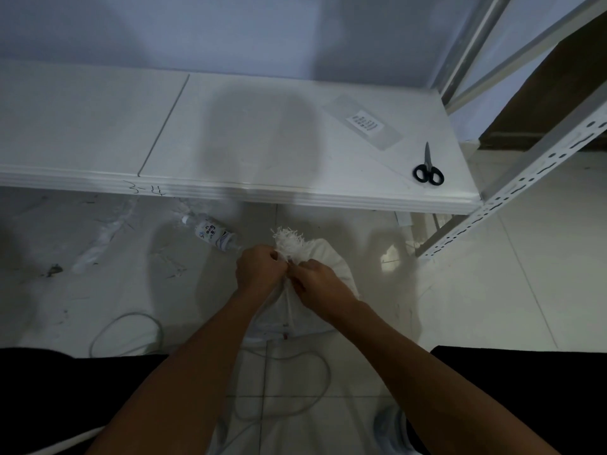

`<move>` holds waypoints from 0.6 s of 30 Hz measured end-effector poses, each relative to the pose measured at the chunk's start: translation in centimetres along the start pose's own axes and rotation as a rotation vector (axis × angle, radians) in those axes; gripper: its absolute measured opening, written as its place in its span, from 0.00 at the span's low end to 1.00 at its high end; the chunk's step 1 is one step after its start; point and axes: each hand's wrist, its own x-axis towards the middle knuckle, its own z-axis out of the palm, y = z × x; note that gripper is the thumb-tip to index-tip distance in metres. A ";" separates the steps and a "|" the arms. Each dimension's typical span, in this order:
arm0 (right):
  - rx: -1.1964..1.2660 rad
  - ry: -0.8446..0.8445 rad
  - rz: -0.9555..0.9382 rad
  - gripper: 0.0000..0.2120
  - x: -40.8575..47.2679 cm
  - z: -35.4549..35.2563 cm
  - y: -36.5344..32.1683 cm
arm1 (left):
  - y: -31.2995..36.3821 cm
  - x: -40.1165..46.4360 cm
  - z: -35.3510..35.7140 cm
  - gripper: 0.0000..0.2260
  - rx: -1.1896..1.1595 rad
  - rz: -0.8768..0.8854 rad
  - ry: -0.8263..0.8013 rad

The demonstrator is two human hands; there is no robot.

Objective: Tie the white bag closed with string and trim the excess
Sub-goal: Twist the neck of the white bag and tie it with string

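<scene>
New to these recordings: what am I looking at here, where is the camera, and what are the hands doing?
There is no machine here. One camera worn on a person's head looks down at their bare arms. The left hand and right hand pinch the gathered neck of a white bag standing on the tiled floor, apparently working string around it. Its frayed top sticks up. Black-handled scissors lie untouched on the white shelf. A plastic bottle lies on the floor.

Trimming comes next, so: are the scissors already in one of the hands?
No, the scissors lie on the shelf, away from both hands.
</scene>
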 end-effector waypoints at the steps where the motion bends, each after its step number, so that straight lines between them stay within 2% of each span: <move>1: 0.042 -0.020 0.039 0.08 0.3 0.3 -0.4 | 0.2 0.0 -0.2 0.06 0.011 -0.001 -0.018; 6: 0.294 -0.040 0.305 0.06 1.4 0.0 0.0 | 0.1 0.6 -1.5 0.09 -0.058 -0.083 -0.186; 10: 0.457 -0.052 0.399 0.05 1.0 -0.8 0.9 | -0.9 1.3 -2.4 0.19 -0.330 -0.198 -0.345; 11: 0.494 -0.061 0.420 0.05 0.9 -0.9 1.0 | -0.9 1.0 -2.6 0.18 -0.395 -0.240 -0.362; 14: 0.617 -0.074 0.453 0.05 0.8 -0.6 1.4 | -0.5 0.5 -2.6 0.07 -0.508 -0.310 -0.374; 18: 0.724 -0.055 0.460 0.04 0.6 -0.4 1.7 | -0.9 0.4 -0.9 0.10 -0.674 -0.411 -0.265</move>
